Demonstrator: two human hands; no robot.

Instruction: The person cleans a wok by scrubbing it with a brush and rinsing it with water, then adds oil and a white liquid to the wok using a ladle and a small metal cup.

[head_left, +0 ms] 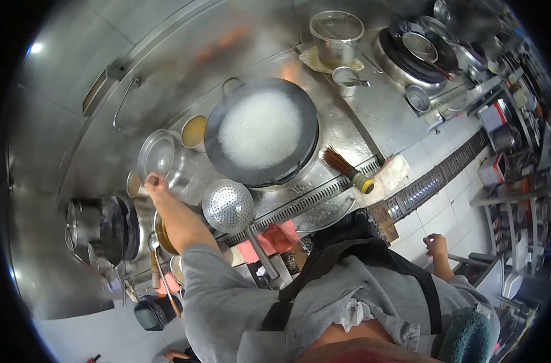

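Note:
My left hand (156,183) is stretched out over the left of the stove, fingers closed; what they hold, if anything, is too small to make out. Just beyond it is a shiny round basin (160,152), beside a small pot of yellowish liquid (194,132). A large black wok (218,148) sits on the burner with white, foamy liquid (260,129) in it. In front of the wok lies a perforated skimmer (228,206), its handle toward my body. My right hand (434,245) hangs away from the stove at my right side, fingers curled, with nothing visible in it.
A wok brush (348,170) lies on the stove's front edge beside a white cloth (391,177). A tall metal pot (336,37) and stacked pans (411,51) stand at the back right. Black pans (115,230) stand left. A floor grate (436,181) runs at right.

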